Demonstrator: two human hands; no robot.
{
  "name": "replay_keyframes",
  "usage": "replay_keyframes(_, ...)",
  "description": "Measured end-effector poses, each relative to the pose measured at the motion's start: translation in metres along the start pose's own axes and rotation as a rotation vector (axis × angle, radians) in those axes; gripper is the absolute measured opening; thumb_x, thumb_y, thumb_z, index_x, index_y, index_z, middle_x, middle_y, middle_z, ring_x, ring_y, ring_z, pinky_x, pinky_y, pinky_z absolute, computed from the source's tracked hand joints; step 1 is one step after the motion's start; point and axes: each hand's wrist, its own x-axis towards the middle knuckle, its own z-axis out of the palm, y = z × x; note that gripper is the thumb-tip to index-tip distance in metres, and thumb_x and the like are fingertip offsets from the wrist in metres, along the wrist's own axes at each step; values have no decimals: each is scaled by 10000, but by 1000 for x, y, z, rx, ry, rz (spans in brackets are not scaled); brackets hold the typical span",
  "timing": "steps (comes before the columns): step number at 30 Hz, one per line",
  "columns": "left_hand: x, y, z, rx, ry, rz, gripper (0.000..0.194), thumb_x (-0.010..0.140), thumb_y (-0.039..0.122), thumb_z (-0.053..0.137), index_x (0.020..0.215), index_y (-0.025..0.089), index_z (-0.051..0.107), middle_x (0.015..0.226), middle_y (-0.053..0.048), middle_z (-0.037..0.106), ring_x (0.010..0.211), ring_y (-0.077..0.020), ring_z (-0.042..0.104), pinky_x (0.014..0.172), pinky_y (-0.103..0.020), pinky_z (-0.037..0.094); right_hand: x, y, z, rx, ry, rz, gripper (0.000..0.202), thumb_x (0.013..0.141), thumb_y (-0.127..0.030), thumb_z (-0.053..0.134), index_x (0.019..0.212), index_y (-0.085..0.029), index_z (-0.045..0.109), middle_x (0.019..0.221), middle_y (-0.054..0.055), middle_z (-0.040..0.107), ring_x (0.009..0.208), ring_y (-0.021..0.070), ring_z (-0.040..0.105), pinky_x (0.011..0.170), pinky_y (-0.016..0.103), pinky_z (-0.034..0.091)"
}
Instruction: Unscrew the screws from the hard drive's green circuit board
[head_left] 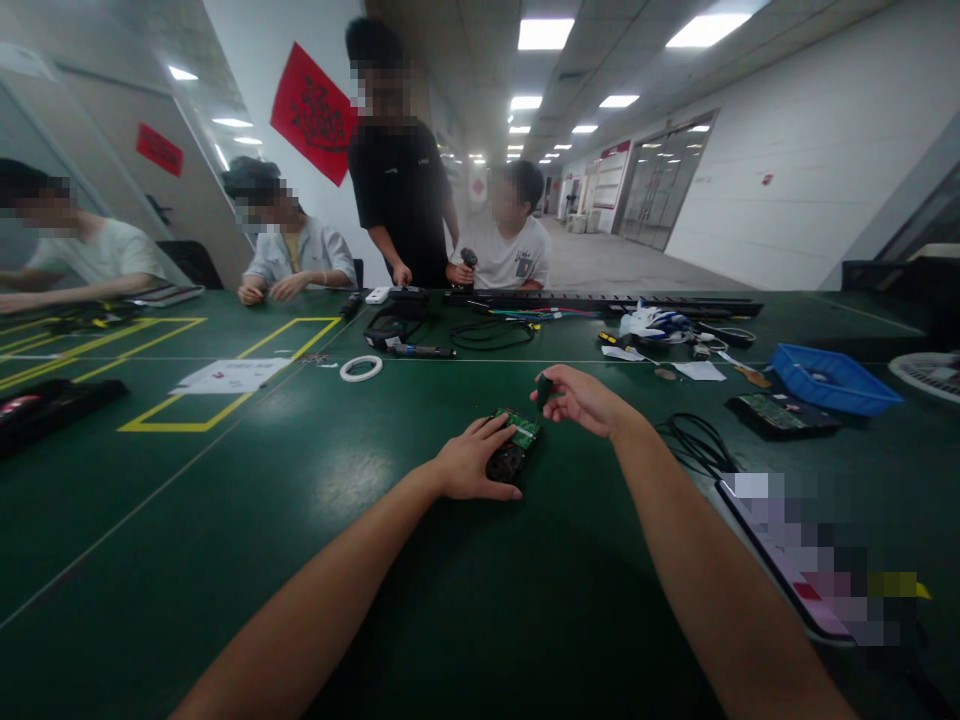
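My left hand (469, 462) braces a hard drive (508, 462) on the green table, its fingers across the top and its thumb along the near side. The drive is black, with a green circuit board (525, 428) showing at its far end. Just beyond the drive's right far corner, my right hand (574, 400) is raised above the table. Its thumb and fingers pinch a small dark green piece (544, 392), too small and dim to name. The fingers of my left hand cover part of the drive.
A white tape roll (361, 369) and papers (232, 377) lie to the left. On the right are a blue tray (832, 380), another board in a black case (784, 413), black cables (697, 440) and a tablet-like screen (795, 570). Several people are around the table's far side.
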Motion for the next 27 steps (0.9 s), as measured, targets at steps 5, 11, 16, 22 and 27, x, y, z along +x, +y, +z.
replay_keyframes(5, 0, 0, 1, 7, 14, 10, 1145, 659, 858, 593, 1576, 316, 174, 1657, -31, 94, 1489, -402, 134, 1183, -543, 236, -2, -2, -2, -115, -8, -28, 282, 914, -353, 498, 1069, -180, 659, 919, 92, 666, 564, 119, 523, 460, 246, 383)
replay_keyframes(11, 0, 1, -2, -7, 4, 5, 1142, 655, 844, 618, 1574, 328, 177, 1654, -28, 113, 1490, -395, 141, 1182, -541, 240, -1, -2, -5, -143, -21, -60, 274, 885, -361, 516, 914, -154, 693, 935, 111, 681, 580, 117, 498, 436, 238, 332)
replay_keyframes(16, -1, 2, -2, 1, 19, 9, 1150, 653, 851, 611, 1575, 310, 185, 1656, -32, 104, 1490, -396, 139, 1184, -536, 240, -5, -7, -2, -127, -46, -34, 247, 854, -340, 531, 962, -169, 673, 1008, 130, 718, 529, 104, 457, 374, 229, 217)
replay_keyframes(22, -1, 1, -1, 6, 12, 12, 1143, 659, 860, 594, 1576, 321, 175, 1657, -28, 93, 1493, -393, 126, 1186, -546, 227, -7, -9, 0, -90, -80, -28, 220, 854, -329, 540, 927, -163, 665, 942, 119, 714, 525, 100, 455, 378, 217, 245)
replay_keyframes(27, -1, 1, -2, 7, 6, 11, 1148, 658, 859, 596, 1576, 313, 176, 1656, -34, 101, 1493, -388, 136, 1183, -545, 235, -4, -5, 0, -20, -84, -30, 262, 892, -350, 492, 920, -153, 661, 907, 120, 705, 539, 116, 487, 416, 234, 336)
